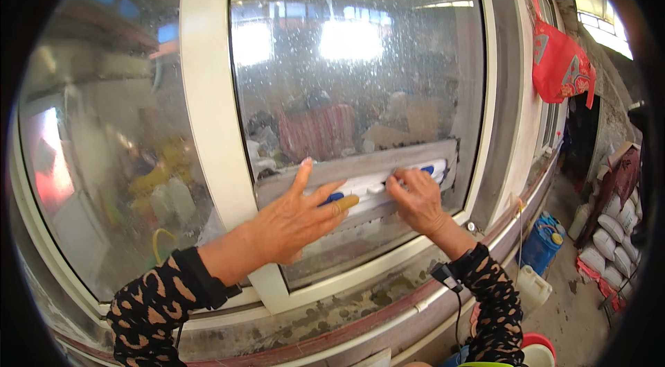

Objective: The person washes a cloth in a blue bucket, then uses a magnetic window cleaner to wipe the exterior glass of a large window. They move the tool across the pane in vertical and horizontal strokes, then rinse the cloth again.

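Note:
A flat mop head (pixel 360 189) lies against the lower part of the window glass (pixel 415 83). It has a wide grey pad, a white plate and blue pieces toward both ends. Across its left end my left hand (pixel 294 220) rests with fingers stretched and thumb pointing up; a yellowish covering shows on one fingertip. My right hand (pixel 421 202) is closed, its bent fingers pinching at the plate just right of a small white part in the middle. What exactly lies under those fingertips is hidden.
White frames (pixel 211 90) border the panes, with a stained sill (pixel 388 294) beneath. To the right hang a red bag (pixel 557 62) and, lower, stand a blue jug (pixel 542 242), a pale plastic can (pixel 533 287) and stacked white sacks (pixel 613 228). A red-rimmed bucket (pixel 540 341) is at the bottom.

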The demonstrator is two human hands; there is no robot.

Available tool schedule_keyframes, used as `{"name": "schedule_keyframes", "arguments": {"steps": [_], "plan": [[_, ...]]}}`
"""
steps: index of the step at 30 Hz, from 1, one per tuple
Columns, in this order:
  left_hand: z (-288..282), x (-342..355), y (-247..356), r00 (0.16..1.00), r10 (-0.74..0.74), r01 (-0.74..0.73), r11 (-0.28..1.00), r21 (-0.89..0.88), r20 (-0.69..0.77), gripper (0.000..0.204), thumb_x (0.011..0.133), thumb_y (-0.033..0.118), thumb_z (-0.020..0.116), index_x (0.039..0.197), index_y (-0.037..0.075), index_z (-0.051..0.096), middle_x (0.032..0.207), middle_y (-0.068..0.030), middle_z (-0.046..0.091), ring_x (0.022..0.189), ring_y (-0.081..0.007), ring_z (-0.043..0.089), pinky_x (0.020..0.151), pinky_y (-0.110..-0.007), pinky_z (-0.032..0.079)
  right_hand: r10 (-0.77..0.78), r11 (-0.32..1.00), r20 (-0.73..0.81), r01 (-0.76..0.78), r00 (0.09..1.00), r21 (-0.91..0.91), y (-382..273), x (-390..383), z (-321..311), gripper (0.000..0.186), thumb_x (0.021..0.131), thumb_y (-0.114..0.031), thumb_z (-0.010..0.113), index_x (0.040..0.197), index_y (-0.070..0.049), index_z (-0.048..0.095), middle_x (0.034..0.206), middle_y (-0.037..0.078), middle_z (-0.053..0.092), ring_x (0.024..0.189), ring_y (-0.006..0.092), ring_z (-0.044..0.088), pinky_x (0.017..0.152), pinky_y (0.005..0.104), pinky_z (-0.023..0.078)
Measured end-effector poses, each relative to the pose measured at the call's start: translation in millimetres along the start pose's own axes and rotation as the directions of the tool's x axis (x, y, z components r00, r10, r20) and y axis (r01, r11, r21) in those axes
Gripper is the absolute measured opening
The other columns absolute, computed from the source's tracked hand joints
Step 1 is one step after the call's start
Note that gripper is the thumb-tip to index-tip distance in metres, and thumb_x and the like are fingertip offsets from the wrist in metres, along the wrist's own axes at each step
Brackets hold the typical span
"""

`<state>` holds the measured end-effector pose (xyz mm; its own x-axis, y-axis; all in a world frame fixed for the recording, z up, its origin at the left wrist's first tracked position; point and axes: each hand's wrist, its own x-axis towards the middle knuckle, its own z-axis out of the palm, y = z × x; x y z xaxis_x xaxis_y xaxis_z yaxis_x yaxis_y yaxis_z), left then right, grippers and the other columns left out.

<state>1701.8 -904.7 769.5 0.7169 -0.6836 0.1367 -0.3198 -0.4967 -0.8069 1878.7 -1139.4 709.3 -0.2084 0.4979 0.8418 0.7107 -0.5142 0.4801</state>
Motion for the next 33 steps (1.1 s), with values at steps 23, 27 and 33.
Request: {"name": "schedule_keyframes", "arguments": {"steps": [23,27,33], "plan": [[-120,14,-166,0.675,-0.537,0.713,0.652,0.259,-0.506,0.084,0.055,0.035,0.074,0.135,0.02,0.055,0.148,-0.0094,0.044,0.138,-0.031,0.037,0.082,-0.055,0.038,-0.015,0.994,-0.561,-0.048,0.828,-0.098,98,360,-28,0.017,0.083,-0.002,0.054,0.097,-0.009,0.062,0.105,0.01,0.066,0.103,0.0308,0.064,0.084,0.0417,0.053],[-122,-23,-153,0.579,-0.647,0.784,0.609,0.12,-0.496,0.085,0.057,0.037,0.073,0.138,0.021,0.053,0.15,-0.0104,0.041,0.141,-0.0337,0.033,0.085,-0.062,0.038,-0.004,0.997,-0.612,0.051,0.791,0.059,47,391,-24,0.023,0.083,-0.005,0.054,0.104,-0.005,0.064,0.111,0.014,0.067,0.104,0.0344,0.064,0.09,0.0438,0.052],[-131,-37,-153,0.505,-0.744,0.837,0.546,0.037,-0.437,0.087,0.057,0.039,0.073,0.14,0.024,0.053,0.151,-0.0122,0.041,0.143,-0.0348,0.031,0.086,-0.064,0.039,0.065,0.912,-0.629,0.21,0.775,0.352,13,399,-25,0.043,0.09,-0.01,0.051,0.133,-0.003,0.052,0.132,0.027,0.054,0.122,0.0433,0.053,0.101,0.046,0.044]]}}
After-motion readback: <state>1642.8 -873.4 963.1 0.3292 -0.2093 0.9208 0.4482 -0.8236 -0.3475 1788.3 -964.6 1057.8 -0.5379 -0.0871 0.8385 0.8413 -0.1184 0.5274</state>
